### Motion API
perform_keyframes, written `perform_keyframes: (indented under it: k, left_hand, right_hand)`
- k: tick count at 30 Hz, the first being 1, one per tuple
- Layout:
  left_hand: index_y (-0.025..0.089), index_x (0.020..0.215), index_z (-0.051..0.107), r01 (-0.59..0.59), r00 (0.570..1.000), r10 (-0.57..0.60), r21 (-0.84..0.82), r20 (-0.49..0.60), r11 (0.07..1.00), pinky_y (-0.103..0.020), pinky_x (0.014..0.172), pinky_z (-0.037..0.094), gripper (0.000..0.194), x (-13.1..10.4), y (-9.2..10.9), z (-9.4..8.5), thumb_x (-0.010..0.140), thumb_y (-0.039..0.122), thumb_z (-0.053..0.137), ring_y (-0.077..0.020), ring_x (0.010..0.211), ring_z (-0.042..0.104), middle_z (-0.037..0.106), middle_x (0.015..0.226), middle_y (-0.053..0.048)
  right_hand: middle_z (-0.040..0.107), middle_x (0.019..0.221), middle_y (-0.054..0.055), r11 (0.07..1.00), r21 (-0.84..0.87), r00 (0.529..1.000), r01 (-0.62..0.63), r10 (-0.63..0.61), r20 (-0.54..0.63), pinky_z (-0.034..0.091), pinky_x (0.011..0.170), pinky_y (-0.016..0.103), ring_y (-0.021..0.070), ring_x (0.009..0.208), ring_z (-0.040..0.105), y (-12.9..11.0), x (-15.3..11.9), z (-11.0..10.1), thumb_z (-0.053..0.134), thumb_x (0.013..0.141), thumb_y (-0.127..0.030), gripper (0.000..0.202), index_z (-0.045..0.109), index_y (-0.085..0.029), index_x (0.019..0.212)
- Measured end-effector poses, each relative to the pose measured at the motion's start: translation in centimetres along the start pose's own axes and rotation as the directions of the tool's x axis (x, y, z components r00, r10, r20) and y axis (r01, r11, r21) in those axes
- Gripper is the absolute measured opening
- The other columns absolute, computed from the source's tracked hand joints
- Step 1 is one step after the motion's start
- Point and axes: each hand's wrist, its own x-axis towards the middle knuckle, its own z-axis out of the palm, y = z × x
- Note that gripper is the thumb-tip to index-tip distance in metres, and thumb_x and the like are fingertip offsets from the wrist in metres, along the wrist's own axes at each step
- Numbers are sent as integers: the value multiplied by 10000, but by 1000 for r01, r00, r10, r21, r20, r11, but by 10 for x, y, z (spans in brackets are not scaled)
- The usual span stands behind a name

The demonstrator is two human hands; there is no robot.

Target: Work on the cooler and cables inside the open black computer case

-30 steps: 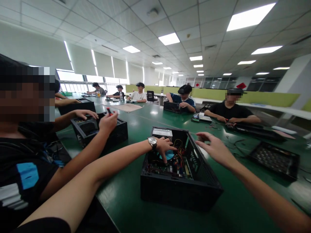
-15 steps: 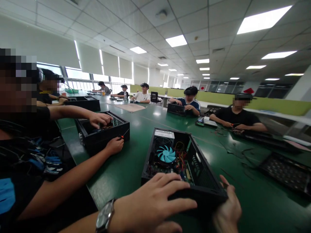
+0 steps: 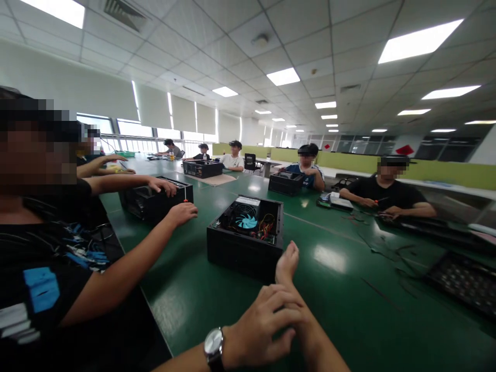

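Observation:
A black computer case (image 3: 242,250) with its top side uncovered sits on the green table before me. Inside it I see a turquoise fan (image 3: 247,221) and a tangle of coloured wires (image 3: 266,226). The palm side of my right hand (image 3: 287,262) lies against the near right corner of the case, not wrapped round it. Nearer to me, my left hand (image 3: 267,324), with a watch (image 3: 214,342) on its wrist, is in the air in front of my right forearm. Its fingers are loosely bent and apart, with nothing in them.
On the left a co-worker's arm (image 3: 143,274) reaches over the table, a screwdriver (image 3: 186,196) in that hand, beside another black case (image 3: 155,201). A perforated black panel (image 3: 465,281) and loose strips (image 3: 382,294) lie right. More people work along the green table (image 3: 341,310).
The computer case has slid away from me and to the left. My left hand has come off its near edge and drawn back; my right hand has followed the case forward.

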Motion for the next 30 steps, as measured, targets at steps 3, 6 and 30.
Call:
perform_keyframes:
  k: [3,6,30]
  left_hand:
    - [231,1254,592,95,995,-96,35,11,995,-397,1084,440,360,-11,-22,10,906,167,528,-214,1258,518,627,1306,-69]
    - [256,1278,586,132,980,-150,133,130,982,-400,1083,438,382,-24,-42,13,911,170,522,-218,1285,501,606,1338,-63]
    - [237,1311,559,94,952,-156,233,264,968,-395,1130,406,358,5,-88,66,955,244,519,-214,1324,488,589,1353,-56]
  right_hand:
    - [615,1282,165,997,-61,989,51,-42,140,376,1080,486,288,1229,551,2,-4,-14,365,972,-635,619,590,-129,1250]
    - [610,1291,187,985,-123,967,117,-86,238,354,1104,454,304,1247,539,7,-9,-64,335,918,-668,700,593,-113,1259]
    - [603,1362,130,984,-176,975,0,39,217,317,1142,469,319,1342,479,20,-31,-197,451,853,-760,736,621,-181,1275]
